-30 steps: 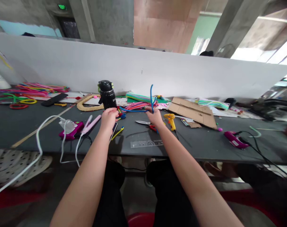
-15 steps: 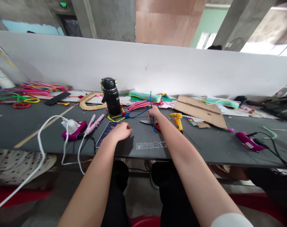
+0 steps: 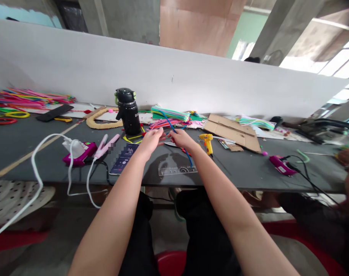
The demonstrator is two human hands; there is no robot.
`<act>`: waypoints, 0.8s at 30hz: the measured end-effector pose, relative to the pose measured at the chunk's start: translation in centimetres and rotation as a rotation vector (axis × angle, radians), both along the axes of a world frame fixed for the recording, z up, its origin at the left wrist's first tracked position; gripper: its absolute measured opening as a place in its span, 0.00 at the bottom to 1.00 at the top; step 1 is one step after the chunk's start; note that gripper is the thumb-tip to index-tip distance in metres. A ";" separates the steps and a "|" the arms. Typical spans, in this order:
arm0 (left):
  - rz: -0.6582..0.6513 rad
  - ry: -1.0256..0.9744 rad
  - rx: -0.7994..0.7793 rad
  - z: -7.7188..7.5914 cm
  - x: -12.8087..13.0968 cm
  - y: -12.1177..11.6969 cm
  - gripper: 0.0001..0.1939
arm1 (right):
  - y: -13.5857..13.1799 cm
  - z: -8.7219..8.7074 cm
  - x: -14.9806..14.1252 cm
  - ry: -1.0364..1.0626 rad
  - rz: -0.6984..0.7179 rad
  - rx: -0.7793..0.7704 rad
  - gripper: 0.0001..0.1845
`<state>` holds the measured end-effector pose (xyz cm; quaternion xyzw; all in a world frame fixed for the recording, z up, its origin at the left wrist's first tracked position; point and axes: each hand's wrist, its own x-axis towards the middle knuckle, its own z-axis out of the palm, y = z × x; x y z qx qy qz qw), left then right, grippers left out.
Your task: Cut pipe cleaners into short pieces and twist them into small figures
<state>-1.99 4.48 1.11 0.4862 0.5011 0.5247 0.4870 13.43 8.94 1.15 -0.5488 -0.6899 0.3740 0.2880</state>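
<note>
My right hand is closed on a blue pipe cleaner, which slants up to the left above the fingers and hangs below the wrist toward the ruler. My left hand is close beside it, fingers stretched toward the right hand and apart, with nothing clearly held. Under the hands lie scissors, partly hidden by the right hand and forearm. A clear plastic ruler rests near the table edge. Yellow pipe cleaner pieces lie behind my left hand. A phone with a lit screen is left of it.
A black bottle stands behind the hands. Right of them are a yellow glue gun and cardboard. Pipe cleaner bundles lie along the partition. At left are a pink hair-straightener-like tool and a purple power strip with cables.
My left hand has moved from beside the phone up and right to my right hand. The blue pipe cleaner has tilted leftward at its top. The camera view has shifted; another person's hand appears at far right.
</note>
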 end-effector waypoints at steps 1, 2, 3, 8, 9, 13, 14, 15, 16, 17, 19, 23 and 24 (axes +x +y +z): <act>-0.002 -0.073 0.006 0.2 0.6 0.1 0.16 | -1.1 -0.1 -0.2 0.006 0.023 0.002 0.14; -0.002 -0.110 0.022 0.3 1.1 0.1 0.15 | -2.1 -0.4 -0.4 0.009 0.047 0.001 0.14; -0.001 -0.120 0.044 0.5 1.6 0.0 0.15 | -3.1 -0.7 -0.6 0.011 0.074 0.001 0.14; -0.048 -0.178 0.095 1.3 2.9 -0.2 0.13 | -6.4 -1.9 -0.2 -0.009 0.248 -0.064 0.12; -0.056 -0.227 0.087 1.6 2.9 -0.2 0.12 | -6.6 -1.9 0.3 -0.011 0.311 -0.100 0.13; -0.023 -0.343 0.109 3.1 1.5 -0.3 0.10 | -5.9 -1.9 4.0 -0.016 0.445 -0.192 0.21; -0.004 -0.310 0.124 3.3 1.0 -0.4 0.08 | -5.3 -2.1 5.1 -0.053 0.367 -0.128 0.20; 0.017 -0.231 0.133 3.3 0.4 -0.5 0.08 | -4.7 -2.2 6.1 -0.138 0.246 -0.027 0.19; 0.047 -0.123 0.148 3.2 -0.1 -0.6 0.07 | -4.0 -2.5 7.0 -0.268 0.117 0.070 0.16; 0.070 0.003 0.156 3.0 -0.5 -0.7 0.06 | -3.4 -2.8 7.7 -0.395 0.014 0.128 0.14; 0.051 0.268 0.143 2.4 -1.1 -0.9 0.06 | -2.4 -3.3 8.7 -0.500 -0.073 0.128 0.19; -0.083 0.769 0.158 1.3 -1.4 -1.1 0.07 | -1.3 -3.6 9.2 -0.635 -0.087 0.041 0.26; -0.105 0.863 0.161 1.1 -1.3 -1.2 0.08 | -1.2 -3.4 9.1 -0.666 -0.081 0.024 0.25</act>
